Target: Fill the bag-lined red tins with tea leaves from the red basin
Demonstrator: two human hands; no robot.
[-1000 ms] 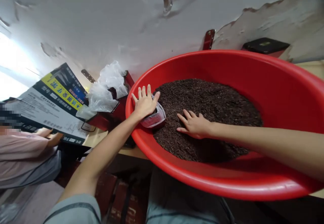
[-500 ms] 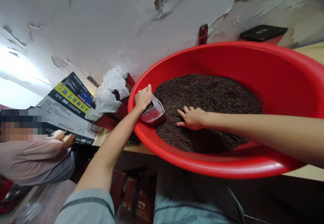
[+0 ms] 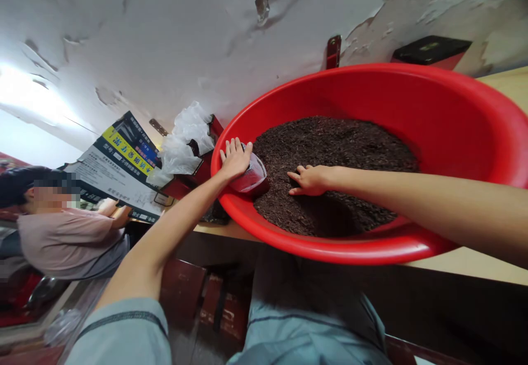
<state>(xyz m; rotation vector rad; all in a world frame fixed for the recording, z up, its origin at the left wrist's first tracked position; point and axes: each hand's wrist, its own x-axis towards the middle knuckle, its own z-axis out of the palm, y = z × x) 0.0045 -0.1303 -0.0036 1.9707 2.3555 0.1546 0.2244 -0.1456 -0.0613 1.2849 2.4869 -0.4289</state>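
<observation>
A big red plastic basin (image 3: 454, 106) holds a bed of dark, dry shreds (image 3: 330, 139) that look like loose tea leaves. At its left inner side leans a small red box lined with a clear plastic bag (image 3: 254, 175). My left hand (image 3: 237, 158) lies over the mouth of this bag with its fingers stretched out and covers most of the opening. To the right, my right hand (image 3: 311, 180) rests on the leaves, fingers apart, and grips nothing that I can see. A shadowed hollow shows in the leaves below it.
Left of the basin stand dark red boxes with crumpled clear plastic bags (image 3: 187, 139) and a printed cardboard sheet (image 3: 124, 167). Another person (image 3: 74, 236) sits at far left. A black-lidded box (image 3: 433, 50) stands behind the basin against the peeling wall (image 3: 165, 35).
My left hand has gone from curled at the bag's edge to spread flat over its mouth. My right hand stays on the leaves. The view has shifted slightly.
</observation>
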